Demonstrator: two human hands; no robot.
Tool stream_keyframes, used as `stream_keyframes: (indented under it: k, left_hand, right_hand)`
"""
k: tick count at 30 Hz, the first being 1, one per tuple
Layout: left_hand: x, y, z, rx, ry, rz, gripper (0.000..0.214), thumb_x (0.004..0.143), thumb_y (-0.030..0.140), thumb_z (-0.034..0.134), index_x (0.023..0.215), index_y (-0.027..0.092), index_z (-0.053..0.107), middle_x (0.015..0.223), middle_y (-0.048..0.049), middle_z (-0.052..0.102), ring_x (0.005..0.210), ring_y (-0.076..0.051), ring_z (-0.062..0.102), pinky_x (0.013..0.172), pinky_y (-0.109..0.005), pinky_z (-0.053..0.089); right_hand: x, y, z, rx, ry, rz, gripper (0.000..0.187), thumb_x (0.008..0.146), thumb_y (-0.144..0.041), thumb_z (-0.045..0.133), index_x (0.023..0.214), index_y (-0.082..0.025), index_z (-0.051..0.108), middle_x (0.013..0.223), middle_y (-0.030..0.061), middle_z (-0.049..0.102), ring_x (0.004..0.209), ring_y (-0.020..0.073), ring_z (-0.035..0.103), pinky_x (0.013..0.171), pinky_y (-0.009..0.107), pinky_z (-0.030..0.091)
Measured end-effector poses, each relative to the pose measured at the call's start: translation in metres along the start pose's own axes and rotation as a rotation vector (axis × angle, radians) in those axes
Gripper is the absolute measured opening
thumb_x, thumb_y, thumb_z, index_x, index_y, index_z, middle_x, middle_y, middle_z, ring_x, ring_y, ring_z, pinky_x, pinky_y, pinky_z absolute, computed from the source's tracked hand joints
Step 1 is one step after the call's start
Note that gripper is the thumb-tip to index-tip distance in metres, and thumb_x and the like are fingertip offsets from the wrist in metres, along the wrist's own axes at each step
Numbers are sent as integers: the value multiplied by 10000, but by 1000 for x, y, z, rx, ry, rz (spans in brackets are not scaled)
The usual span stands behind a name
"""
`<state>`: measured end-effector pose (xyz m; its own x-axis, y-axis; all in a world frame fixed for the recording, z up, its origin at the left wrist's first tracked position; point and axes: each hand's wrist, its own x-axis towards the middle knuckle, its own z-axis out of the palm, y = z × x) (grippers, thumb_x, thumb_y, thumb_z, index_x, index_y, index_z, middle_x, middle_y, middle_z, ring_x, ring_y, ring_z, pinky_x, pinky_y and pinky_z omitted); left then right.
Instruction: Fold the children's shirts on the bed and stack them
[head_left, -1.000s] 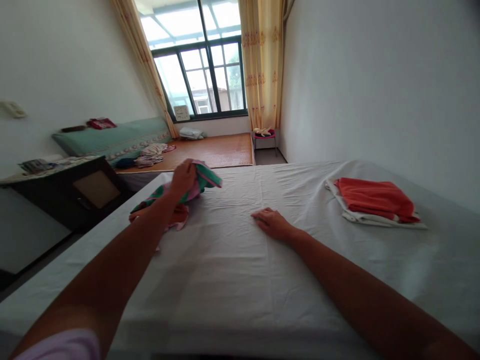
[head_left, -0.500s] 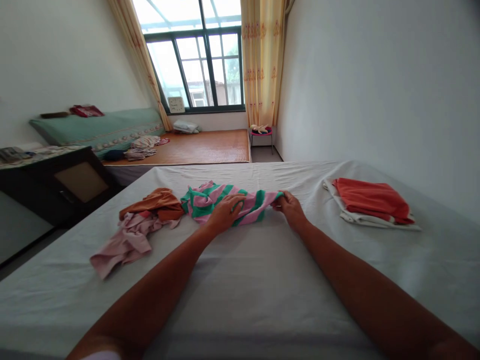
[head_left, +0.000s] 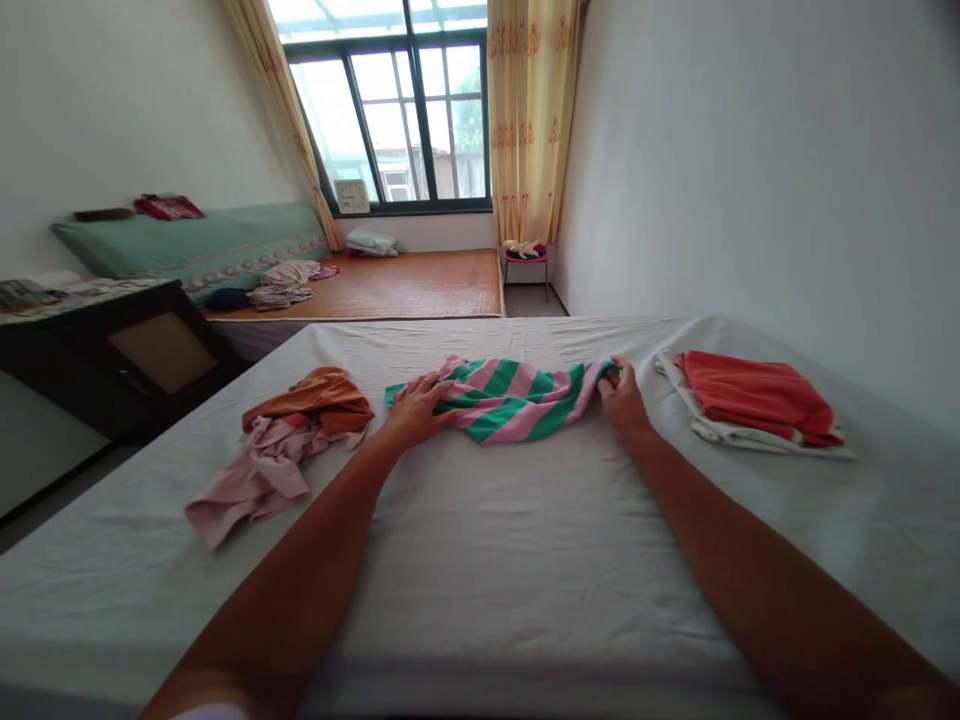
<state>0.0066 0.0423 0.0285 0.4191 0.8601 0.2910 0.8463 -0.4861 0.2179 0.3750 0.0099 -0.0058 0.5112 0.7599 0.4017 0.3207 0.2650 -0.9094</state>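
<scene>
A pink and green striped garment [head_left: 517, 395] lies stretched sideways on the white-sheeted bed [head_left: 510, 560]. Its right end is pinched in my right hand [head_left: 624, 402], with the fingers closed on the cloth. My left hand [head_left: 415, 410] rests on the garment's left part, fingers laid out over the fabric. Whether it is a shirt or another piece of clothing I cannot tell. Left of it sits a crumpled heap: a brown-orange garment [head_left: 322, 400] above a pale pink one [head_left: 255, 485].
On the right, a folded red-orange garment [head_left: 757, 397] lies on folded white cloth [head_left: 739, 437]. A dark cabinet [head_left: 150, 350] stands left of the bed. Beyond is another bed with a brown mat [head_left: 427, 283], and a pink stool [head_left: 526, 260] stands by the curtain.
The striped garment has been drawn out to the right and spread wider. My right hand has moved right with its end, while my left hand has shifted left along it.
</scene>
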Motion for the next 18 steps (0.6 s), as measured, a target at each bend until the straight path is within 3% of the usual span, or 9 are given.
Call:
stream_keyframes:
  k: [2, 6, 8, 11, 14, 18]
  left_hand:
    - [1, -10, 1, -41, -82, 21, 635, 752, 555, 635, 1324, 293, 551, 1422, -84, 483, 1288, -330, 434, 1046, -466, 358]
    - [3, -15, 4, -73, -46, 100, 318, 855, 418, 515, 1046, 244, 700, 1123, -82, 650, 1077, -250, 574, 960, -371, 426]
    - [2, -10, 3, -44, 10, 79, 281, 885, 388, 466, 918, 238, 702, 1014, -81, 663, 999, -241, 586, 898, -357, 445]
    - [2, 3, -4, -23, 131, 35, 258, 893, 363, 448, 895, 238, 674, 1007, -82, 662, 1004, -251, 568, 868, -355, 434]
    - [4, 13, -16, -161, 250, -65, 251, 898, 365, 430, 944, 236, 640, 893, -49, 662, 873, -214, 585, 785, -312, 436]
    - [7, 19, -28, -485, 317, -154, 273, 881, 420, 449, 922, 206, 614, 678, 16, 577, 624, -142, 519, 600, -242, 397]
  right_hand:
    - [-8, -14, 1, -195, -46, -107, 571, 778, -300, 523, 1333, -183, 451, 920, 54, 626, 781, 194, 600, 789, 369, 515]
    - [-30, -47, 7, -341, -154, -349, 508, 885, -333, 455, 1375, -198, 442, 954, 62, 627, 767, 186, 596, 785, 335, 511]
    - [-40, -56, 11, -397, -312, -484, 428, 910, -351, 454, 1315, -225, 518, 1046, 76, 630, 891, 203, 602, 857, 339, 492]
    - [-51, -52, 16, -527, -636, -622, 423, 864, -412, 569, 1249, -240, 589, 1236, 92, 602, 1144, 263, 530, 1002, 407, 411]
    - [-51, -36, 19, -623, -763, -568, 488, 835, -406, 612, 1286, -224, 569, 1298, 105, 585, 1218, 283, 484, 1016, 447, 389]
    - [-37, -26, 14, -629, -681, -452, 287, 875, -271, 517, 1113, -197, 659, 1108, 97, 682, 1051, 248, 583, 934, 376, 438]
